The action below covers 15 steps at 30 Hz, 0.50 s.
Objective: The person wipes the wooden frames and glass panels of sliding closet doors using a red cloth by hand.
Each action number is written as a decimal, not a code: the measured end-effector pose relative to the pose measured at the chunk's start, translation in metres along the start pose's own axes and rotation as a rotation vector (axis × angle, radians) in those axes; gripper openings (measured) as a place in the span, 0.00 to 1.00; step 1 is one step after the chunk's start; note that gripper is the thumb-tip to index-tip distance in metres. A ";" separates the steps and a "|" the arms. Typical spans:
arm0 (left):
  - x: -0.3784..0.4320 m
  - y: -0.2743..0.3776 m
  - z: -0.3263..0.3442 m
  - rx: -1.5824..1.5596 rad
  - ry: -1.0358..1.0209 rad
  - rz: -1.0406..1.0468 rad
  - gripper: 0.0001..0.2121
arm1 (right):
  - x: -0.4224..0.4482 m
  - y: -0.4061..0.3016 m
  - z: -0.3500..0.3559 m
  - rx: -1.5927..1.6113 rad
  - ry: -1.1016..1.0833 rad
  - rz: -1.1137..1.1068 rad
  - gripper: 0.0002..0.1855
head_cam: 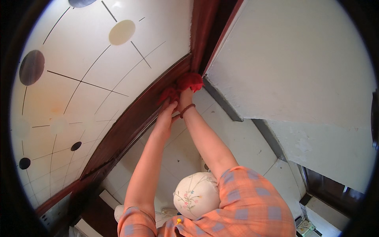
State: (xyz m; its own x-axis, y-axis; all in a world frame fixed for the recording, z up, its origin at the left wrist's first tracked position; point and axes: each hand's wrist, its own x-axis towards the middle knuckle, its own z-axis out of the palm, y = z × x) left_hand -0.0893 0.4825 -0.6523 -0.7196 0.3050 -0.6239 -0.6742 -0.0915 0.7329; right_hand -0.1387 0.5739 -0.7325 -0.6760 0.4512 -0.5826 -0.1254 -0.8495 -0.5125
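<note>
A red cloth [191, 80] is bunched against the dark red-brown wooden lower rail [130, 114] of a door, close to the corner by the upright frame [202, 32]. My right hand [186, 96] presses into it, and its fingers are mostly hidden by the cloth. Just to the left, my left hand [167, 112] holds the cloth's nearer part, with its fingertips partly lost in the red folds. A beaded bracelet [187, 110] circles my right wrist. Above the rail is a pale door panel [88, 59] with black lines and coloured ovals.
A pale wall [290, 65] with a grey baseboard [222, 99] rises on the right. Light floor tiles [237, 127] lie below my arms. A dark doorway or cabinet [328, 186] stands at the lower right. My knee in floral fabric [195, 194] is raised between my arms.
</note>
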 end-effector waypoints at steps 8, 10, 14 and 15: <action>-0.007 -0.024 -0.042 -0.051 -0.021 -0.041 0.29 | 0.008 0.015 -0.014 -0.049 -0.042 0.331 0.18; -0.015 -0.029 -0.047 -0.048 -0.007 -0.051 0.28 | 0.004 0.020 -0.025 -0.011 -0.156 0.523 0.20; -0.028 -0.023 -0.041 -0.109 -0.029 0.001 0.28 | 0.006 0.009 -0.025 0.107 -0.357 0.551 0.29; -0.031 -0.021 -0.039 -0.149 -0.064 0.026 0.28 | 0.005 0.000 -0.020 0.234 -0.292 0.525 0.31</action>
State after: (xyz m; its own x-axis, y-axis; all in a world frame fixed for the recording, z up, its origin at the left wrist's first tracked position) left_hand -0.0591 0.4383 -0.6590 -0.7281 0.3600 -0.5833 -0.6763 -0.2386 0.6970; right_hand -0.1274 0.5819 -0.7479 -0.8562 -0.1063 -0.5056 0.1437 -0.9890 -0.0354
